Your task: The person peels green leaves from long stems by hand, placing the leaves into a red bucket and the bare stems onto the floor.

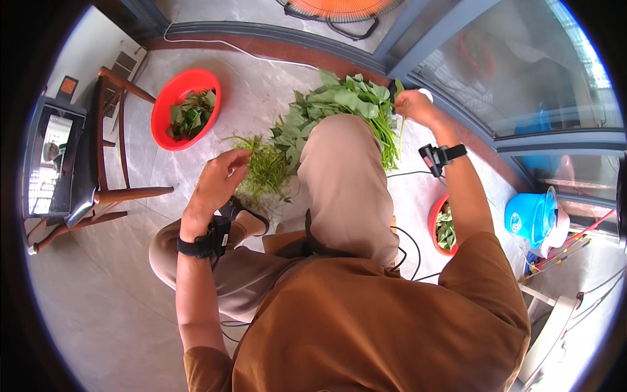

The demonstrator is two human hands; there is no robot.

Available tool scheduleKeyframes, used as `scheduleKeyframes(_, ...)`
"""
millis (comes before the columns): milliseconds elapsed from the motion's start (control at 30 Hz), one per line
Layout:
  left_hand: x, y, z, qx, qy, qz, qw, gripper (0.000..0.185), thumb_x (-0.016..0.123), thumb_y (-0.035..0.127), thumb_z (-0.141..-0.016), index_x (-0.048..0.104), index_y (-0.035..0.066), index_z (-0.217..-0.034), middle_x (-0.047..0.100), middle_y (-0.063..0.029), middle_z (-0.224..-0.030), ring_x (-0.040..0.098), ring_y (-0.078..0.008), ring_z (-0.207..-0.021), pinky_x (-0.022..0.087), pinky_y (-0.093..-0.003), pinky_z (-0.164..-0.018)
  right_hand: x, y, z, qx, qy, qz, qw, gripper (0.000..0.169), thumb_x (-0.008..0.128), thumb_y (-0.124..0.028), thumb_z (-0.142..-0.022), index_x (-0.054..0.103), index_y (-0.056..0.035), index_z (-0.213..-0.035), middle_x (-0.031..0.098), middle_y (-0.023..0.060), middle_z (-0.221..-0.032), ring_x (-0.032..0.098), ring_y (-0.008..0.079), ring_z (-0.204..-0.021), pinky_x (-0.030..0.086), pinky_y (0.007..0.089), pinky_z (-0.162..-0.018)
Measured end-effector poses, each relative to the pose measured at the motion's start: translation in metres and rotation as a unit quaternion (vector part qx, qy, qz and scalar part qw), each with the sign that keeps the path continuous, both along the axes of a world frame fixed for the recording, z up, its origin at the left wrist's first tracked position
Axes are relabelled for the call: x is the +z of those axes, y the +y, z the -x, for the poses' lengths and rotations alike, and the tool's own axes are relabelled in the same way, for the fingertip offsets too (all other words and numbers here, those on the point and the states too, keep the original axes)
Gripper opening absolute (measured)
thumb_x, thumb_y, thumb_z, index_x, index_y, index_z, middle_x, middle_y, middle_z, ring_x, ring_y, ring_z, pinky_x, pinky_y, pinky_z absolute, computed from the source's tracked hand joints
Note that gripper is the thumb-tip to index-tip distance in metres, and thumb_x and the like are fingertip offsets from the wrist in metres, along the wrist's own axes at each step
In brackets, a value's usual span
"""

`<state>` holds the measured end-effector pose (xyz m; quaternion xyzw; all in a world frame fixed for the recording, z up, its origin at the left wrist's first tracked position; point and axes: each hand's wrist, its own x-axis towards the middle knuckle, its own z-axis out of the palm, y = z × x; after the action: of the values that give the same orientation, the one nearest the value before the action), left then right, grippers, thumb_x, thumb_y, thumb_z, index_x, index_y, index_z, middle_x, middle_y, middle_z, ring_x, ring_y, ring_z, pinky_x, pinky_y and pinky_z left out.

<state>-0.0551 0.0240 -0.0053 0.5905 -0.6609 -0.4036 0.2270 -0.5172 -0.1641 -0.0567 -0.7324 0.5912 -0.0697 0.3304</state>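
My right hand pinches one leafy green stem, whose leaf rises above the fingertips and whose stalk hangs below. Beside it, a large heap of leafy greens lies on the floor, partly hidden behind my raised knee; its long stalks point towards me. My left hand hovers at the left of a pile of thin green stem scraps. Its thumb and fingers are apart, and I see nothing between them. Farther left, a red plastic basin holds loose green leaves.
A second red basin with leaves is partly behind my right forearm. On the left stands a wooden chair. Glass door frames border the far side, with an orange fan beyond. A blue bucket stands right; black cables cross the floor.
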Motion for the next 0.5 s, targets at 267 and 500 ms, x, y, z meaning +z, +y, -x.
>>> scheduleKeyframes(267,0.041,-0.016,0.001,-0.005,0.024,0.054,0.998,0.019,0.059,0.009,-0.09,0.063,-0.001,-0.106,0.067,-0.0049,-0.089,0.06,-0.0101,-0.081,0.047,-0.0249,-0.073,0.13,-0.021,-0.09,0.016,-0.264,-0.014,0.964,0.014,0.065,-0.01,-0.085,0.063,-0.0025,-0.097,0.062,0.0006,-0.082,0.056,0.0087,-0.072,0.046,0.0243,-0.066)
scheduleKeyframes(500,0.055,-0.054,0.047,0.055,0.152,0.094,0.982,0.048,0.064,0.031,-0.09,0.054,0.001,-0.126,0.065,-0.0092,-0.102,0.061,-0.0135,-0.079,0.05,-0.0287,-0.072,0.159,-0.023,-0.186,0.036,-0.457,-0.068,0.886,0.017,0.066,-0.011,-0.087,0.062,-0.0022,-0.102,0.063,0.0019,-0.085,0.058,0.0086,-0.074,0.046,0.0209,-0.063)
